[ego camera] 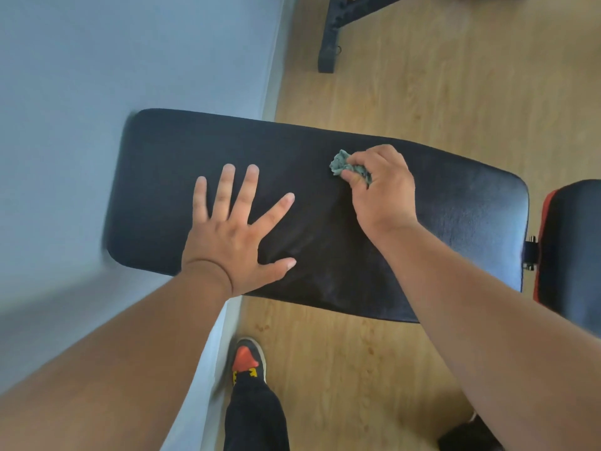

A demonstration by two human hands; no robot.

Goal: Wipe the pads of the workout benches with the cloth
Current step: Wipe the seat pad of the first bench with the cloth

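- The right hand was closed around a bunched grey-green cloth, pressing it onto the long black pad; only a crumpled tuft showed past the fingers, toward the far edge.
- The left hand lay flat on the same pad, palm down and fingers spread wide, gripping nothing. It looked like a brace.
- The pad's long axis ran left to right across the view. The cloth sat right of the pad's middle, so unwiped-looking surface stretched both ways; the longer run lay to the left, where the left hand rested in the path.
- By that layout, a leftward stroke would likely need the left hand lifted or shifted first. The right hand was the one placed to do the wiping.
- The pad was a rounded-corner rectangle in black, leather-like vinyl with a fine grain and a dull sheen. The cloth looked soft and nubbly.
- A second pad, black with red trim, sat just beside the right end, joined by a metal hinge.
- Below were a wood-grain floor, a pale wall, and another bench's dark frame well apart.
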